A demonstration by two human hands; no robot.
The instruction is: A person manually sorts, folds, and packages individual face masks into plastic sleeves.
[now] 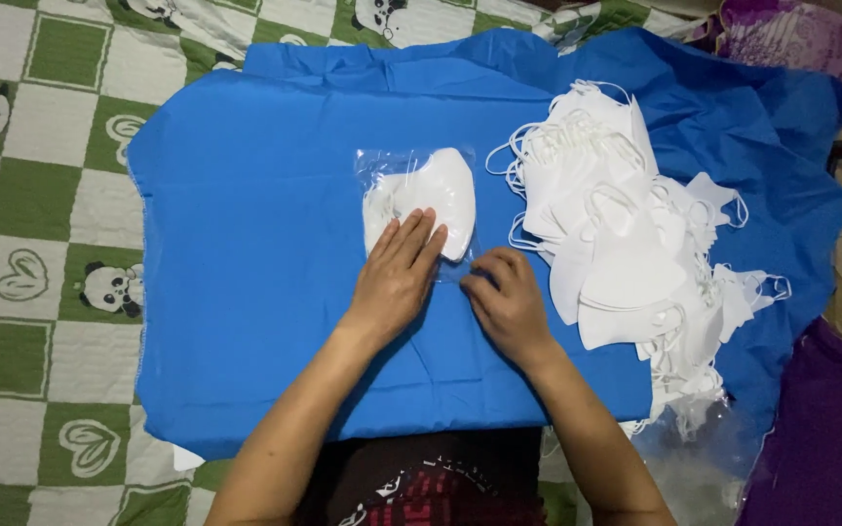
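With my left hand spread flat on the bagged white mask, I pinch the clear bag's near edge with my right hand, pressing air out evenly.

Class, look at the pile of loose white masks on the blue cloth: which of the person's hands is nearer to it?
The right hand. It lies just left of the pile of masks, near its edge. The left hand is farther left, flat on the bagged mask.
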